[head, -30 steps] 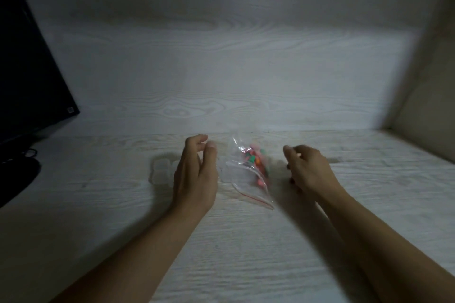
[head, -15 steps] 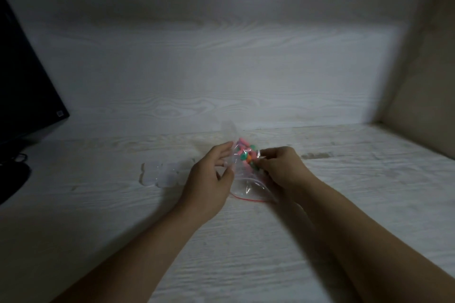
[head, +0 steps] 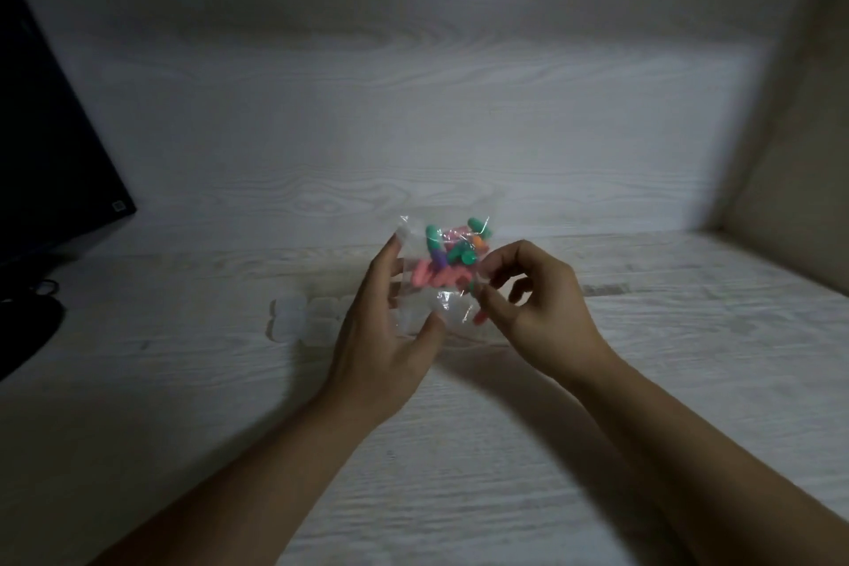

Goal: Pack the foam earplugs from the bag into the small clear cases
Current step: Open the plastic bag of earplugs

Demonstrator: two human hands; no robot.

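Head view: bare desk [head: 459, 450] in front, wall close behind; both hands, left hand [head: 383, 331] and right hand [head: 533, 303], pinch the bag [head: 441, 271] of earplugs [head: 448, 255] (colours blurred), now lifted off the desk, cases [head: 303, 319] faint, partly hidden behind the left hand.

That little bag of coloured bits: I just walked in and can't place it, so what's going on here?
A person is holding a small clear bag of coloured foam earplugs above a pale wooden desk. The left hand holds it from the side and below, while the right hand pinches its right edge. The small clear cases sit on the desk just left of the hands, and no earplugs show in them yet.
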